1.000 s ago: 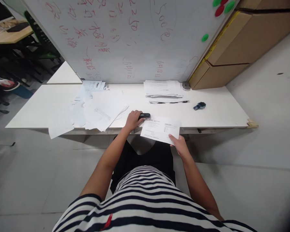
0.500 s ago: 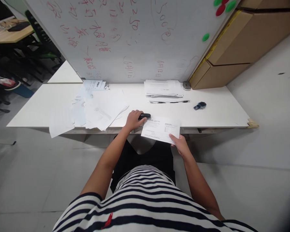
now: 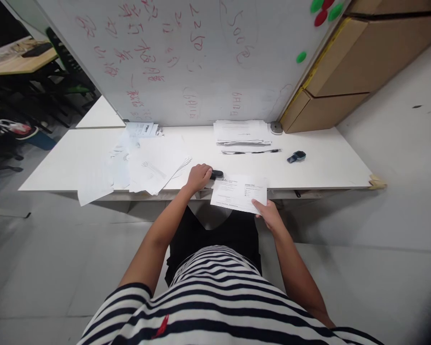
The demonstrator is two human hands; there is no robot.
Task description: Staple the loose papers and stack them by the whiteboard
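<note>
My left hand (image 3: 198, 177) is closed over a small black stapler (image 3: 217, 174) near the desk's front edge; its front end sticks out past my fingers. The upper left corner of a printed paper (image 3: 239, 192) lies against the stapler. Whether that corner is inside the jaws, I cannot tell. Between thumb and fingers, my right hand (image 3: 269, 214) pinches the paper's lower right part, which juts over the desk edge. It may be more than one sheet.
Loose papers (image 3: 151, 165) spread over the left of the white desk (image 3: 330, 167). Behind my hands sit a paper stack (image 3: 242, 132) and a thin dark strip (image 3: 251, 152). A dark blue object (image 3: 296, 156) lies to the right. A whiteboard (image 3: 208, 72) and cardboard boxes (image 3: 339, 57) border the back.
My left thumb, stretched toward the paper before, is now drawn in along the stapler. My right hand keeps its hold on the paper. The view has turned slightly left.
</note>
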